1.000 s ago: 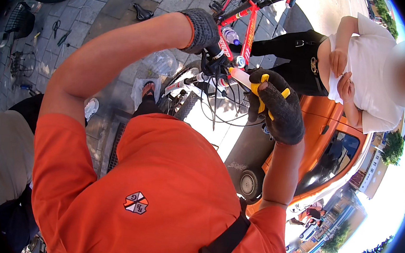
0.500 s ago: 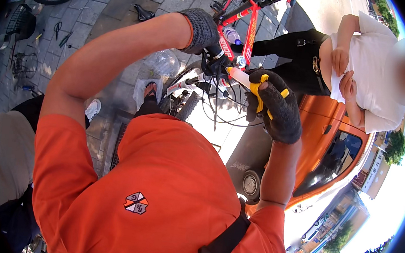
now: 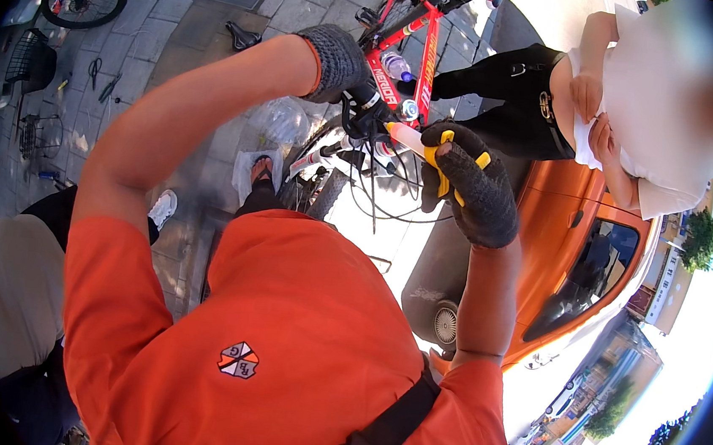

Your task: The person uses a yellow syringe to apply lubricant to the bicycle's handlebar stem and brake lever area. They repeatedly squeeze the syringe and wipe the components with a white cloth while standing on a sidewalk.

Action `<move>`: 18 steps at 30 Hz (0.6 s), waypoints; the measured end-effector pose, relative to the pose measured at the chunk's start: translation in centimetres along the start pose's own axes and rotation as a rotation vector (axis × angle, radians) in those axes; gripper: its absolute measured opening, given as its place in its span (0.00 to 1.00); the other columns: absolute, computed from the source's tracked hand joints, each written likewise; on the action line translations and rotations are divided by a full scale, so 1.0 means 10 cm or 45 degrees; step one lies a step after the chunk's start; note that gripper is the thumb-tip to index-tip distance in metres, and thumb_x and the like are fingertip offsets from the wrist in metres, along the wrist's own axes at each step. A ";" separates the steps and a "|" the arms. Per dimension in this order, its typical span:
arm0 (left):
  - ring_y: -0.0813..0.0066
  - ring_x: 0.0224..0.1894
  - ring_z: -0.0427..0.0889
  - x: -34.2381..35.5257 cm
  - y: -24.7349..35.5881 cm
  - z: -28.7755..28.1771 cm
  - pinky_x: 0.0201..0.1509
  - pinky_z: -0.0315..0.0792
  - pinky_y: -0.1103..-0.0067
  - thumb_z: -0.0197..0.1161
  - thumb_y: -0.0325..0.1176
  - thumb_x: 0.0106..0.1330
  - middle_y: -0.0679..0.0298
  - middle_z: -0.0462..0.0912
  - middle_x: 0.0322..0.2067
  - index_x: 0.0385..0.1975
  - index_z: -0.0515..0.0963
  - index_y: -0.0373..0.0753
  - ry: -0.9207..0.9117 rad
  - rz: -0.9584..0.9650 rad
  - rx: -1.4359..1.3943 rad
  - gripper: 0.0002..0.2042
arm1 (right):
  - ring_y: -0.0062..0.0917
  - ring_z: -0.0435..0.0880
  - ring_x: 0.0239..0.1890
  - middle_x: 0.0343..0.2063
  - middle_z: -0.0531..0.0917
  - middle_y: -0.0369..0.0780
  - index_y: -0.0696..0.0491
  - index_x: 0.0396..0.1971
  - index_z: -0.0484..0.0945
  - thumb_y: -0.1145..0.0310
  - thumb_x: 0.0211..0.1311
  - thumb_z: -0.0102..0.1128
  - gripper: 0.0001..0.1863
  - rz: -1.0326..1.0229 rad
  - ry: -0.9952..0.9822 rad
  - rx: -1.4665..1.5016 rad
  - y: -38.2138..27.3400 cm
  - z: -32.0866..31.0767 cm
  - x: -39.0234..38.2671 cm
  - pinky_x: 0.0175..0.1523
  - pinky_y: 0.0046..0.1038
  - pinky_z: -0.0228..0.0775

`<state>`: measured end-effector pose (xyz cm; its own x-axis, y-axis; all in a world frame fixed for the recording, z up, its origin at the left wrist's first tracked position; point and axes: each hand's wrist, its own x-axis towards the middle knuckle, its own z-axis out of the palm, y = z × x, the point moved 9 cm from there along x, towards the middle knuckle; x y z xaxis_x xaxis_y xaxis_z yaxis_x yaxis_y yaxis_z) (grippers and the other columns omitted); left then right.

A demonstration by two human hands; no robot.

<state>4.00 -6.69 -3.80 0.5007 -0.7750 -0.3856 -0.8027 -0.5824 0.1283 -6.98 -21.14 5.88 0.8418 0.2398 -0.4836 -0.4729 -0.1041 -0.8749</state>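
Note:
My left hand [image 3: 337,61], in a grey knitted glove, is closed round the end of a black bicycle handlebar [image 3: 367,96]; its fingertips are hidden. My right hand [image 3: 480,182], in a dark glove, grips a translucent, pinkish-white tube [image 3: 408,138] with an orange-yellow tip and yellow parts showing between the fingers. The tube's tip points at the handlebar's middle, close to the brake lever and loose black cables [image 3: 380,192]. Beyond lies the bicycle's red frame [image 3: 428,55]. Whether the tip touches the bicycle I cannot tell.
A person in a white top [image 3: 638,103] stands at the right, before an orange car [image 3: 563,240]. Another person in light trousers [image 3: 17,278] is at the left. On the paving lie a saddle [image 3: 241,37], pliers [image 3: 110,87] and a plastic bag [image 3: 283,121].
The view has shifted slightly. Both hands keep their hold, and the tube stays pointed at the handlebar. The person in white appears a little higher and farther left.

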 end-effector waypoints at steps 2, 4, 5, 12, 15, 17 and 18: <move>0.53 0.47 0.89 -0.04 0.11 0.15 0.52 0.82 0.59 0.74 0.43 0.59 0.57 0.90 0.43 0.46 0.86 0.44 -0.053 -0.007 -0.005 0.18 | 0.21 0.81 0.22 0.26 0.83 0.38 0.58 0.52 0.80 0.57 0.74 0.63 0.19 0.032 -0.046 -0.013 0.08 -0.04 -0.08 0.29 0.21 0.71; 0.55 0.47 0.90 -0.10 0.00 -0.03 0.52 0.82 0.59 0.73 0.47 0.62 0.56 0.89 0.45 0.49 0.84 0.44 -0.113 -0.048 0.009 0.20 | 0.19 0.81 0.21 0.24 0.82 0.35 0.57 0.48 0.80 0.58 0.74 0.64 0.17 -0.031 -0.094 0.038 -0.09 0.02 -0.04 0.29 0.21 0.72; 0.54 0.48 0.90 -0.02 -0.13 -0.17 0.53 0.81 0.60 0.73 0.47 0.62 0.55 0.89 0.45 0.50 0.83 0.43 -0.077 -0.060 0.025 0.21 | 0.18 0.82 0.21 0.24 0.82 0.35 0.56 0.47 0.80 0.56 0.73 0.65 0.18 -0.105 -0.081 -0.023 -0.27 -0.02 0.07 0.28 0.21 0.73; 0.52 0.51 0.88 0.04 0.08 -0.33 0.58 0.79 0.61 0.70 0.47 0.63 0.52 0.89 0.46 0.50 0.83 0.43 -0.084 -0.062 -0.013 0.20 | 0.15 0.78 0.22 0.21 0.79 0.31 0.54 0.45 0.82 0.49 0.69 0.71 0.22 -0.175 0.044 0.036 -0.05 -0.27 -0.15 0.27 0.23 0.70; 0.51 0.51 0.88 0.15 0.08 -0.25 0.58 0.79 0.61 0.69 0.47 0.63 0.51 0.89 0.46 0.51 0.83 0.42 -0.040 -0.018 0.007 0.21 | 0.17 0.79 0.21 0.23 0.80 0.34 0.54 0.45 0.80 0.51 0.72 0.67 0.20 -0.355 0.021 0.278 0.03 -0.32 -0.30 0.26 0.24 0.71; 0.50 0.52 0.87 0.05 -0.02 -0.32 0.58 0.79 0.61 0.69 0.47 0.63 0.50 0.88 0.47 0.52 0.82 0.43 -0.093 -0.136 0.023 0.21 | 0.19 0.82 0.22 0.24 0.81 0.35 0.55 0.45 0.80 0.53 0.75 0.63 0.18 -0.499 -0.054 0.243 -0.01 -0.24 -0.22 0.26 0.24 0.72; 0.50 0.52 0.87 0.04 -0.03 -0.35 0.58 0.79 0.61 0.69 0.47 0.63 0.51 0.88 0.47 0.53 0.82 0.43 -0.079 -0.113 0.007 0.22 | 0.19 0.82 0.22 0.24 0.81 0.35 0.55 0.47 0.79 0.54 0.75 0.64 0.18 -0.526 -0.098 0.265 -0.04 -0.19 -0.18 0.28 0.25 0.73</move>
<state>5.62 -7.71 -0.79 0.5488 -0.7038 -0.4511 -0.7582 -0.6464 0.0861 -7.84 -23.33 7.07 0.9524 0.2925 -0.0855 -0.1509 0.2090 -0.9662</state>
